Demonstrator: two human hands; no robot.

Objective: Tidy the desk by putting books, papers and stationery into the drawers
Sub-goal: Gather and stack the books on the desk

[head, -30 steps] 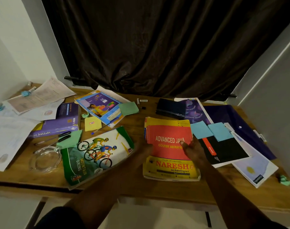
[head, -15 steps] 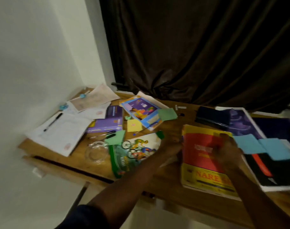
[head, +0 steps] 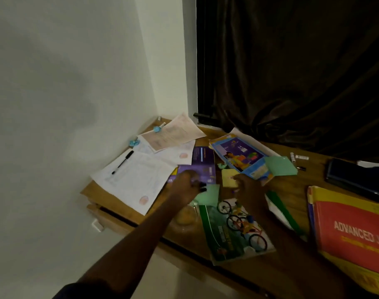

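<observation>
Matt wooden desk [head: 311,175], glossy book cover [head: 234,231], white paper sheets [head: 136,175], dark cloth curtain [head: 292,72].

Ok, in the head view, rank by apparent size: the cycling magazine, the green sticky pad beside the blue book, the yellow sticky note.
1. Cycling magazine, though nearest the camera.
2. Green sticky pad.
3. Yellow sticky note, edge hidden by the right hand.
</observation>
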